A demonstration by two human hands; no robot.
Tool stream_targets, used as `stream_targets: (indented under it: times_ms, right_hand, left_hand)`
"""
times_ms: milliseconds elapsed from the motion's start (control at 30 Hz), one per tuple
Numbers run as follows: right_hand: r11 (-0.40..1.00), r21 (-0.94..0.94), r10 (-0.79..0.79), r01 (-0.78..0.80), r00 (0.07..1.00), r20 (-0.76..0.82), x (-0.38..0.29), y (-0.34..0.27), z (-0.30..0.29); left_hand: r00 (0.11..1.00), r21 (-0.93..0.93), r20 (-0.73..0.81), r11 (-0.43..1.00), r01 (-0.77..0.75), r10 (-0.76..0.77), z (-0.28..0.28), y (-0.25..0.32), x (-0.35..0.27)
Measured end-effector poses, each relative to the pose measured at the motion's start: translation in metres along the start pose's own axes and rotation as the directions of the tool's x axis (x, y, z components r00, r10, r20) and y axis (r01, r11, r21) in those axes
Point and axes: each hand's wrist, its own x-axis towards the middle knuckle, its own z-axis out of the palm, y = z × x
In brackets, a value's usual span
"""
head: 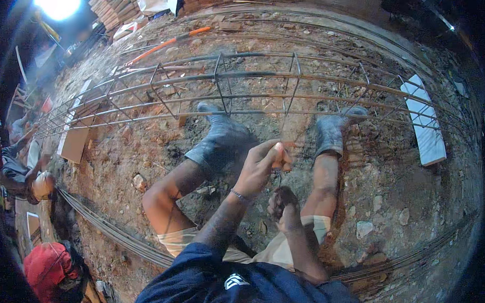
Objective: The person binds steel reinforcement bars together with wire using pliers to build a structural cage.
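Observation:
In front of me lies a long rebar cage of several lengthwise bars joined by bent rectangular stirrups. My left hand, with a bracelet at its wrist, is raised between my knees, its fingers pinched on a thin wire. Just below it, my right hand is curled around the lower part of this wire. Both hands are on the near side of the cage and apart from its bars. Blur and the fingers hide the wire's ends.
Blocks with white faces, left and right, sit under the cage. Beyond it lies an orange-and-black long tool. Loose rebar runs behind me on stony soil. Another person sits at left; someone in red is nearer.

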Motion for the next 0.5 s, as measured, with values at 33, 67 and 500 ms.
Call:
stream_targets:
  times_ms: [33,67,500]
  right_hand:
    - [1.000,-0.007,0.027,-0.028,0.999,-0.026,-0.001,-0.002,0.004]
    - [0.996,0.059,0.060,-0.059,0.998,-0.003,0.000,0.000,0.001]
    - [0.886,-0.454,-0.114,0.100,0.993,-0.004,-0.006,0.035,-0.020]
  left_hand:
    - [1.000,-0.007,-0.007,1.000,0.002,-0.002,-0.001,0.001,0.000]
    - [1.000,-0.014,-0.014,1.000,0.004,-0.004,-0.002,0.002,0.000]
    - [0.998,-0.360,-0.025,0.932,0.039,-0.052,-0.006,-0.006,-0.013]
